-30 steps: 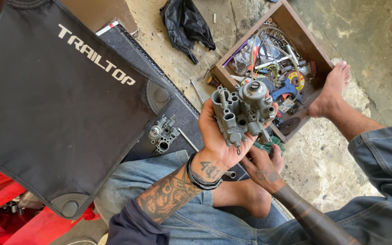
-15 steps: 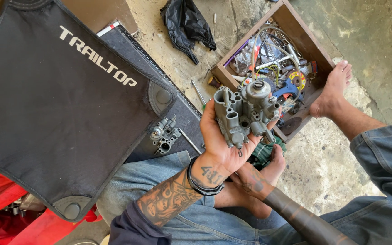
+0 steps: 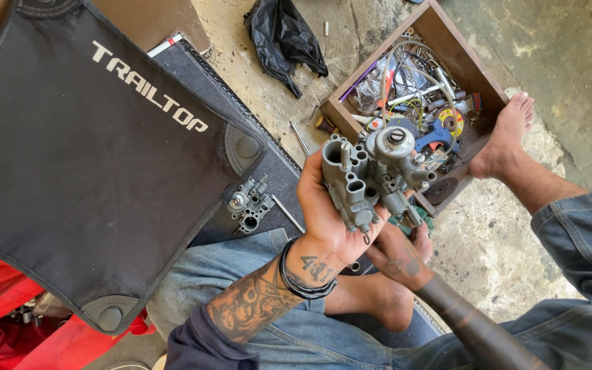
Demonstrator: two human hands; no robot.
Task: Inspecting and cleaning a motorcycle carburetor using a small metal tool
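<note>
Two bare hands work over a grey metal carburettor body (image 3: 373,177), raised above the person's lap. The left hand (image 3: 329,214) has its grip closed around the casting from below and behind, fingers wrapped on the near side, so the part stands clear of the floor. Just beneath it, the right hand (image 3: 400,252) rests with fingers curled under the casting's lower end; whether its grip pinches anything cannot be told, though a green object (image 3: 416,220) shows between it and the carburettor.

Left of the left hand, a smaller grey metal part (image 3: 248,203) lies on a dark mat (image 3: 279,175), with a thin metal rod (image 3: 286,213) beside it. Farther left, a large black padded cover (image 3: 83,164) carries white lettering across its upper part. Beyond the carburettor, an open wooden box (image 3: 447,41) holds a jumble of tools, wire and coloured discs. A bare foot (image 3: 505,137) rests against the box's right corner. Above, a crumpled black plastic bag (image 3: 284,38) lies on the concrete floor (image 3: 570,75).
</note>
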